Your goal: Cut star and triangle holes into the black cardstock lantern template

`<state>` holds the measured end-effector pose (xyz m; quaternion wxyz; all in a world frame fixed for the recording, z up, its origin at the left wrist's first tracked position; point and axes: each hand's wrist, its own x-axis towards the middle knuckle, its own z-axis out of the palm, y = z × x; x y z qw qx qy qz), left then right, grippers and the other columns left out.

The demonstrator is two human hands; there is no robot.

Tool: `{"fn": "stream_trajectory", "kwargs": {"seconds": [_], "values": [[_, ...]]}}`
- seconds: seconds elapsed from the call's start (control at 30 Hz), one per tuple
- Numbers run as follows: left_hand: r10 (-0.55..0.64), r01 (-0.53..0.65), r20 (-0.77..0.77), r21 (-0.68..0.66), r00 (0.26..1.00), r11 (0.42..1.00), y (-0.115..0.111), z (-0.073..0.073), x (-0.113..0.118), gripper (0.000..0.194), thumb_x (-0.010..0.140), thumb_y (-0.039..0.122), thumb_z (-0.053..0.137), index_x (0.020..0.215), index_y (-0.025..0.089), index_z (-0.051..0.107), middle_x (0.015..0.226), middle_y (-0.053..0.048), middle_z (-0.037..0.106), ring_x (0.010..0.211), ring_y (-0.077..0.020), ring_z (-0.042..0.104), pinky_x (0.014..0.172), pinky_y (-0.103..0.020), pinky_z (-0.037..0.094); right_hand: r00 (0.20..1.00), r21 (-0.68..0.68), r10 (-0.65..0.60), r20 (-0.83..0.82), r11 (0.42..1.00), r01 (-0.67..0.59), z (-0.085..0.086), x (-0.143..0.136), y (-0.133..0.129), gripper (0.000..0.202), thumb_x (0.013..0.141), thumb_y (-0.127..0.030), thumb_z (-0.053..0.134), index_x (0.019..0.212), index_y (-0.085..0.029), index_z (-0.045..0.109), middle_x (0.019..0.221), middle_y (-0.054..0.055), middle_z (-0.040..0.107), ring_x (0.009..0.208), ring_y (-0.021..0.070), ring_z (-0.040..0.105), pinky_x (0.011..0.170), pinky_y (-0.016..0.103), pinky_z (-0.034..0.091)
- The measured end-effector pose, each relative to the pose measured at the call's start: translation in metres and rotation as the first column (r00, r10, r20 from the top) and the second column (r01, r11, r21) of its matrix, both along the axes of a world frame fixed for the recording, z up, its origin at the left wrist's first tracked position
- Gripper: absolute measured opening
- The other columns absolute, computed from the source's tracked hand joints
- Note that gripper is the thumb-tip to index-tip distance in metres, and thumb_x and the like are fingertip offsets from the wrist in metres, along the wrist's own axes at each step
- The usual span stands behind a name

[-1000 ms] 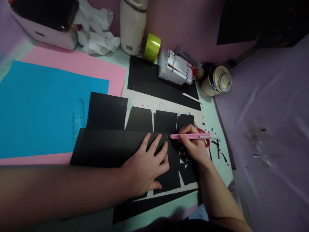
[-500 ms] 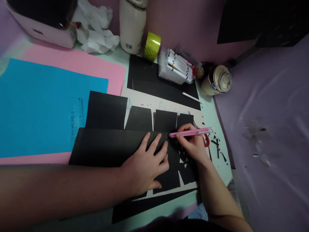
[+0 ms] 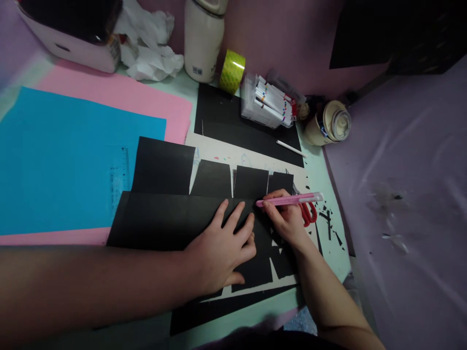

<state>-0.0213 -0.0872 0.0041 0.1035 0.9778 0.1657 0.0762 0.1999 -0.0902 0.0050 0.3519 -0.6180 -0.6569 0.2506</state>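
Observation:
A sheet of black paper (image 3: 160,216) lies across the middle, with slits splitting its far and near edges into flaps and small triangular holes cut near its right part. My left hand (image 3: 224,248) rests flat on this paper, fingers spread. Pinched like a pen in my right hand (image 3: 288,221) is a slim pink craft knife (image 3: 286,200), its tip at the paper just right of my left fingertips. The very tip is too dark to make out. Red-handled scissors (image 3: 309,214) lie right beside my right hand, partly hidden by it.
Blue paper (image 3: 65,170) over pink paper (image 3: 156,95) lies left, with a clear ruler (image 3: 119,170). Behind stand a white bottle (image 3: 203,43), yellow tape roll (image 3: 232,71), marker box (image 3: 268,102) and cups (image 3: 330,124). Black scraps (image 3: 329,226) lie right; a white marker (image 3: 290,148) lies behind.
My right hand and the craft knife have shifted slightly left, uncovering more of the red scissor handles. My left hand stays in place on the paper. The view has moved a little.

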Motion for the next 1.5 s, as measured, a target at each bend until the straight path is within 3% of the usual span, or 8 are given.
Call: {"fn": "stream_trajectory", "kwargs": {"seconds": [0.43, 0.83, 1.5], "values": [[0.003, -0.003, 0.006, 0.007, 1.0, 1.0, 0.0, 0.0004, -0.0011, 0.068, 0.076, 0.07, 0.064, 0.123, 0.021, 0.064, 0.148, -0.019, 0.049, 0.138, -0.051, 0.036, 0.107, -0.072, 0.026, 0.996, -0.017, -0.039, -0.075, 0.999, 0.038, -0.001, 0.0014, -0.0018, 0.01, 0.092, -0.029, 0.062, 0.086, -0.021, 0.063, 0.075, 0.0, 0.062, 0.06, 0.0123, 0.058, 0.052, 0.024, 0.044], [0.0, 0.0, 0.004, -0.015, 1.0, 1.0, 0.0003, 0.0008, 0.0004, 0.068, 0.076, 0.069, 0.065, 0.123, 0.02, 0.064, 0.148, -0.02, 0.048, 0.138, -0.0514, 0.035, 0.106, -0.073, 0.026, 0.989, -0.029, -0.081, -0.122, 0.997, 0.078, -0.0043, 0.0001, 0.0008, 0.007, 0.086, -0.026, 0.067, 0.089, -0.021, 0.063, 0.081, 0.001, 0.064, 0.066, 0.0136, 0.062, 0.056, 0.025, 0.047], [0.002, -0.002, -0.005, -0.018, 1.0, 1.0, 0.0012, 0.0012, -0.0011, 0.067, 0.078, 0.069, 0.064, 0.125, 0.02, 0.063, 0.149, -0.019, 0.047, 0.139, -0.0505, 0.034, 0.107, -0.072, 0.025, 0.979, -0.093, -0.085, -0.187, 0.993, 0.068, 0.0044, -0.0069, 0.0024, 0.016, 0.085, -0.032, 0.07, 0.082, -0.02, 0.06, 0.064, -0.001, 0.065, 0.053, 0.0125, 0.061, 0.048, 0.023, 0.047]]}}
